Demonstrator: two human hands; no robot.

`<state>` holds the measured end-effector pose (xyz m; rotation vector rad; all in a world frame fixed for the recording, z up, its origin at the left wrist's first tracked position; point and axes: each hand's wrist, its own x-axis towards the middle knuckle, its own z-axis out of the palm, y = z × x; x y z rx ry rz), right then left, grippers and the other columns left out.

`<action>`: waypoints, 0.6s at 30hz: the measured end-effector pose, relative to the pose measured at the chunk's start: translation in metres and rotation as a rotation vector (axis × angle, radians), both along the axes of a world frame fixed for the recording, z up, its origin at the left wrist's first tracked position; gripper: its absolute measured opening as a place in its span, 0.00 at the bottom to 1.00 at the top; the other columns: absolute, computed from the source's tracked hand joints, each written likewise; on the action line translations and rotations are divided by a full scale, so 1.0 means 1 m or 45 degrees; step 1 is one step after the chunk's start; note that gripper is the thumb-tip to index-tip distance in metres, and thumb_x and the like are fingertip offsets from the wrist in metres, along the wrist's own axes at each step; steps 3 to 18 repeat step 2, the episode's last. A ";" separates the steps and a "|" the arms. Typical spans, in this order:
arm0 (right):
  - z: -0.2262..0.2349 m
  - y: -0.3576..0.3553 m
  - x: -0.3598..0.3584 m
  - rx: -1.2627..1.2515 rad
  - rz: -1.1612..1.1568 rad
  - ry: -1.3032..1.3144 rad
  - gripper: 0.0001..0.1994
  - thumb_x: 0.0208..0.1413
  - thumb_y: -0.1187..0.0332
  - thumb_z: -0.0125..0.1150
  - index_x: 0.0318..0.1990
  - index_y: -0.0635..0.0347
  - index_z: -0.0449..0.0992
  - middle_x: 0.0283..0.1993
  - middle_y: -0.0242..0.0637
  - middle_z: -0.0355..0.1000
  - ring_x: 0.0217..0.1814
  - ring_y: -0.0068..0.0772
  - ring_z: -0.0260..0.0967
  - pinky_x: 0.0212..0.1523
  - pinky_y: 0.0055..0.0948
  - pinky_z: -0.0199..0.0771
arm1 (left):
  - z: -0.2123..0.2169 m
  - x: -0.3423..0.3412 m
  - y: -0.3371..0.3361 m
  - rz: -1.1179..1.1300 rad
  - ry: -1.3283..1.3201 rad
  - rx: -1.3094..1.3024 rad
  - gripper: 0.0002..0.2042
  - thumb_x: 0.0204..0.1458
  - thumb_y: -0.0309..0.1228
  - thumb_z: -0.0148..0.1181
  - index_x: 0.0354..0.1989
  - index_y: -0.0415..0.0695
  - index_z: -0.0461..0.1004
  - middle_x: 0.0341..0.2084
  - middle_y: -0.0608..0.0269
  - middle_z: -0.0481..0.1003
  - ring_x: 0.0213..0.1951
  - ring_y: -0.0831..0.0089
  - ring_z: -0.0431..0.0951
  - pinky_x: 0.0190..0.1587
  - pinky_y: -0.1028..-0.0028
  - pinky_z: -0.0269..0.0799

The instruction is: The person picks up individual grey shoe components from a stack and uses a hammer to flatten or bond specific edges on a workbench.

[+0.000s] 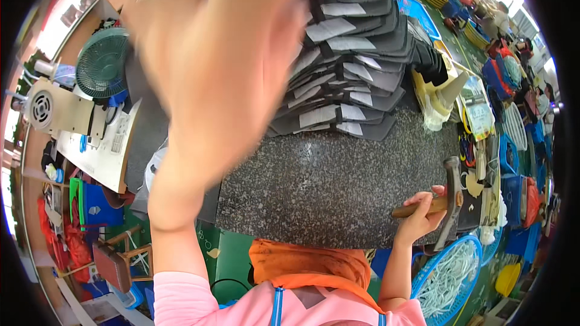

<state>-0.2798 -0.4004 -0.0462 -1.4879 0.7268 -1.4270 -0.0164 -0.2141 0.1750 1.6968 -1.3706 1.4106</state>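
Note:
My left hand (217,78) is raised close to the camera, large and smeared by motion. Its fingers run past the upper edge, so what they do cannot be made out. At the right front of the speckled stone slab (320,181), my right hand (417,222) is closed round the wooden handle of a hammer (451,187). The hammer's metal head points away from me at one end and toward me at the other. Beyond the slab's bare front part lies a fanned pile of dark grey flat pieces (377,78) with pale grey strips, partly hidden behind my left hand.
Left of the slab stand a sewing machine (66,108) and a green fan (103,63). A blue basket of pale cords (450,281) is at the lower right. Along the right edge are a cone-shaped spool (450,93) and small tools. A stool (115,265) stands lower left.

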 end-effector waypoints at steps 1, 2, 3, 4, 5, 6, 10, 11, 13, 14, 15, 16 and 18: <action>-0.006 -0.002 -0.004 -0.009 0.170 0.084 0.19 0.63 0.74 0.50 0.60 0.66 0.59 0.44 0.36 0.65 0.26 0.20 0.64 0.25 0.21 0.70 | 0.008 0.025 -0.009 0.084 -0.039 0.073 0.21 0.43 0.27 0.67 0.50 0.47 0.75 0.44 0.54 0.75 0.46 0.56 0.74 0.50 0.58 0.66; -0.005 -0.004 -0.004 -0.045 0.228 0.122 0.21 0.63 0.73 0.51 0.62 0.63 0.57 0.46 0.38 0.63 0.31 0.21 0.65 0.28 0.25 0.75 | 0.005 0.047 -0.015 0.174 -0.071 0.147 0.19 0.42 0.30 0.66 0.46 0.50 0.76 0.38 0.56 0.78 0.38 0.57 0.77 0.43 0.59 0.67; -0.005 -0.004 -0.004 -0.045 0.228 0.122 0.21 0.63 0.73 0.51 0.62 0.63 0.57 0.46 0.38 0.63 0.31 0.21 0.65 0.28 0.25 0.75 | 0.005 0.047 -0.015 0.174 -0.071 0.147 0.19 0.42 0.30 0.66 0.46 0.50 0.76 0.38 0.56 0.78 0.38 0.57 0.77 0.43 0.59 0.67; -0.005 -0.004 -0.004 -0.045 0.228 0.122 0.21 0.63 0.73 0.51 0.62 0.63 0.57 0.46 0.38 0.63 0.31 0.21 0.65 0.28 0.25 0.75 | 0.005 0.047 -0.015 0.174 -0.071 0.147 0.19 0.42 0.30 0.66 0.46 0.50 0.76 0.38 0.56 0.78 0.38 0.57 0.77 0.43 0.59 0.67; -0.005 -0.004 -0.004 -0.045 0.228 0.122 0.21 0.63 0.73 0.51 0.62 0.63 0.57 0.46 0.38 0.63 0.31 0.21 0.65 0.28 0.25 0.75 | 0.005 0.047 -0.015 0.174 -0.071 0.147 0.19 0.42 0.30 0.66 0.46 0.50 0.76 0.38 0.56 0.78 0.38 0.57 0.77 0.43 0.59 0.67; -0.005 -0.004 -0.004 -0.045 0.228 0.122 0.21 0.63 0.73 0.51 0.62 0.63 0.57 0.46 0.38 0.63 0.31 0.21 0.65 0.28 0.25 0.75 | 0.005 0.047 -0.015 0.174 -0.071 0.147 0.19 0.42 0.30 0.66 0.46 0.50 0.76 0.38 0.56 0.78 0.38 0.57 0.77 0.43 0.59 0.67; -0.005 -0.004 -0.004 -0.045 0.228 0.122 0.21 0.63 0.73 0.51 0.62 0.63 0.57 0.46 0.38 0.63 0.31 0.21 0.65 0.28 0.25 0.75 | 0.005 0.047 -0.015 0.174 -0.071 0.147 0.19 0.42 0.30 0.66 0.46 0.50 0.76 0.38 0.56 0.78 0.38 0.57 0.77 0.43 0.59 0.67; -0.005 -0.004 -0.004 -0.045 0.228 0.122 0.21 0.63 0.73 0.51 0.62 0.63 0.57 0.46 0.38 0.63 0.31 0.21 0.65 0.28 0.25 0.75 | 0.005 0.047 -0.015 0.174 -0.071 0.147 0.19 0.42 0.30 0.66 0.46 0.50 0.76 0.38 0.56 0.78 0.38 0.57 0.77 0.43 0.59 0.67; -0.005 -0.004 -0.004 -0.045 0.228 0.122 0.21 0.63 0.73 0.51 0.62 0.63 0.57 0.46 0.38 0.63 0.31 0.21 0.65 0.28 0.25 0.75 | 0.005 0.047 -0.015 0.174 -0.071 0.147 0.19 0.42 0.30 0.66 0.46 0.50 0.76 0.38 0.56 0.78 0.38 0.57 0.77 0.43 0.59 0.67; -0.005 -0.004 -0.004 -0.045 0.228 0.122 0.21 0.63 0.73 0.51 0.62 0.63 0.57 0.46 0.38 0.63 0.31 0.21 0.65 0.28 0.25 0.75 | 0.005 0.047 -0.015 0.174 -0.071 0.147 0.19 0.42 0.30 0.66 0.46 0.50 0.76 0.38 0.56 0.78 0.38 0.57 0.77 0.43 0.59 0.67; -0.005 -0.004 -0.004 -0.045 0.228 0.122 0.21 0.63 0.73 0.51 0.62 0.63 0.57 0.46 0.38 0.63 0.31 0.21 0.65 0.28 0.25 0.75 | 0.005 0.047 -0.015 0.174 -0.071 0.147 0.19 0.42 0.30 0.66 0.46 0.50 0.76 0.38 0.56 0.78 0.38 0.57 0.77 0.43 0.59 0.67; -0.005 -0.004 -0.004 -0.045 0.228 0.122 0.21 0.63 0.73 0.51 0.62 0.63 0.57 0.46 0.38 0.63 0.31 0.21 0.65 0.28 0.25 0.75 | 0.005 0.047 -0.015 0.174 -0.071 0.147 0.19 0.42 0.30 0.66 0.46 0.50 0.76 0.38 0.56 0.78 0.38 0.57 0.77 0.43 0.59 0.67; -0.005 -0.004 -0.004 -0.045 0.228 0.122 0.21 0.63 0.73 0.51 0.62 0.63 0.57 0.46 0.38 0.63 0.31 0.21 0.65 0.28 0.25 0.75 | 0.005 0.047 -0.015 0.174 -0.071 0.147 0.19 0.42 0.30 0.66 0.46 0.50 0.76 0.38 0.56 0.78 0.38 0.57 0.77 0.43 0.59 0.67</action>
